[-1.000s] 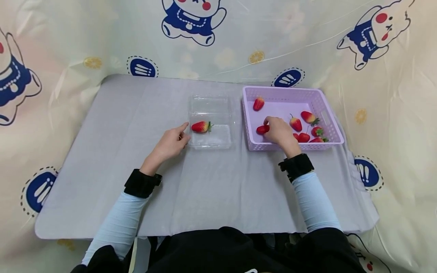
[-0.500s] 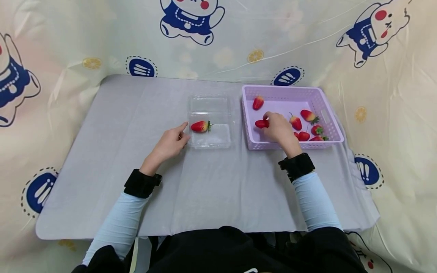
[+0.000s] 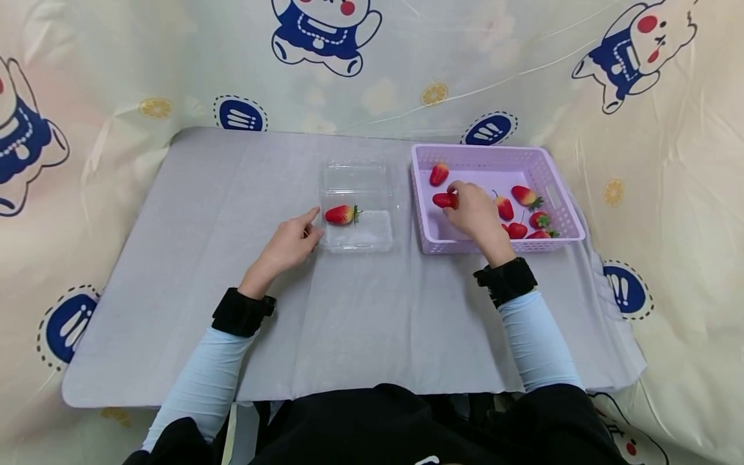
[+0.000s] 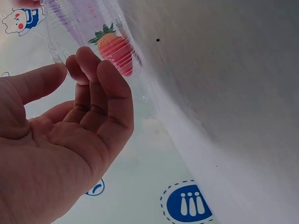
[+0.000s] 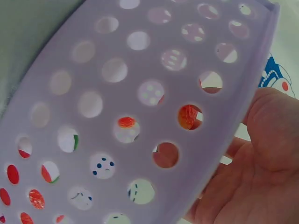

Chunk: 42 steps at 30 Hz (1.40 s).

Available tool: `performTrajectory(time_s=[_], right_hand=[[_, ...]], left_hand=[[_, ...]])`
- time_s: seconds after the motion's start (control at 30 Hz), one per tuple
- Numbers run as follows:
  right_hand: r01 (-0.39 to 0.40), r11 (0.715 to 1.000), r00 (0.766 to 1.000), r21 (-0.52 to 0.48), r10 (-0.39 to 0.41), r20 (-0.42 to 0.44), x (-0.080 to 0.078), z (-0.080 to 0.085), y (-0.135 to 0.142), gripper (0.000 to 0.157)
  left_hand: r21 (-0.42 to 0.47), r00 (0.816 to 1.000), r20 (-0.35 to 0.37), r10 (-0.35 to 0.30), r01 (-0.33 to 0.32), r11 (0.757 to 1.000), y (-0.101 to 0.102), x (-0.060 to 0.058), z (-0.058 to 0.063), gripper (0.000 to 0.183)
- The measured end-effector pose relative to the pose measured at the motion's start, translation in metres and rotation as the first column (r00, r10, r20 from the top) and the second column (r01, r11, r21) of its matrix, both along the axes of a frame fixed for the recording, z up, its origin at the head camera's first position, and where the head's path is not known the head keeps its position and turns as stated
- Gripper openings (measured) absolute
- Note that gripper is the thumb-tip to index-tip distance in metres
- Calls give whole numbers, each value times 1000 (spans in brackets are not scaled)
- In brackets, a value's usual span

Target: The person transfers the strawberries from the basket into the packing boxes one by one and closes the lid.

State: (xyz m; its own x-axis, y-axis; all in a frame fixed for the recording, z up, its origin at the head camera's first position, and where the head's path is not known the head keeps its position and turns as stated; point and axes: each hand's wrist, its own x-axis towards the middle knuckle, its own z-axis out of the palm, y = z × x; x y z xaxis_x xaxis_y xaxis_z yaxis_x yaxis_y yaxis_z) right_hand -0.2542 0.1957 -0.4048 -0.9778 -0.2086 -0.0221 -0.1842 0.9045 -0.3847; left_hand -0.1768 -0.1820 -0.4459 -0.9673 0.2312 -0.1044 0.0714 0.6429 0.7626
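My left hand (image 3: 289, 244) rests at the left edge of a clear plastic clamshell box (image 3: 372, 229), fingers loosely bent. In the left wrist view, the thumb tip (image 4: 58, 73) touches the box's rim. One strawberry (image 3: 341, 214) lies inside the open box, its green leaves toward the right. Over the lilac basket (image 3: 427, 232), my right hand (image 3: 475, 213) pinches another strawberry (image 3: 444, 200) between thumb and fingers; its leafy end is hidden by the hand. The basket wall (image 5: 112, 93) covers most of the right fingers in the right wrist view.
Several more red fruits lie in the basket, among them a strawberry (image 3: 439, 174) at the back left and one (image 3: 526, 196) at the right. A grey cloth (image 3: 349, 323) covers the table. A patterned curtain (image 3: 395, 77) hangs around it.
My right hand has moved slightly away from my body, and the pinched strawberry has shifted with it toward the basket's back. My left hand has stayed at the box's edge.
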Motion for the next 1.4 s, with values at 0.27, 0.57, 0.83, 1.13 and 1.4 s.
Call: performTrajectory(time_s=[0.27, 0.57, 0.83, 1.13, 1.4], right_hand=[[-9, 999, 998, -39, 6, -56, 2, 5, -5, 45], [-10, 998, 999, -66, 7, -47, 5, 11, -13, 48], [-12, 997, 999, -71, 9, -35, 7, 19, -22, 52], [-42, 999, 990, -18, 39, -136, 9, 19, -36, 53], [-86, 996, 980, -34, 79, -182, 9, 18, -51, 45]], left_hand=[[11, 1000, 10, 0, -1, 1000, 0, 0, -1, 61], [7, 1000, 10, 1, -1, 1000, 0, 1, -1, 61], [12, 1000, 4, 4, -4, 1000, 0, 1, -2, 61], [14, 1000, -3, 4, -4, 1000, 1, 1, -3, 60], [17, 1000, 0, 5, -5, 1000, 1, 0, -3, 60]])
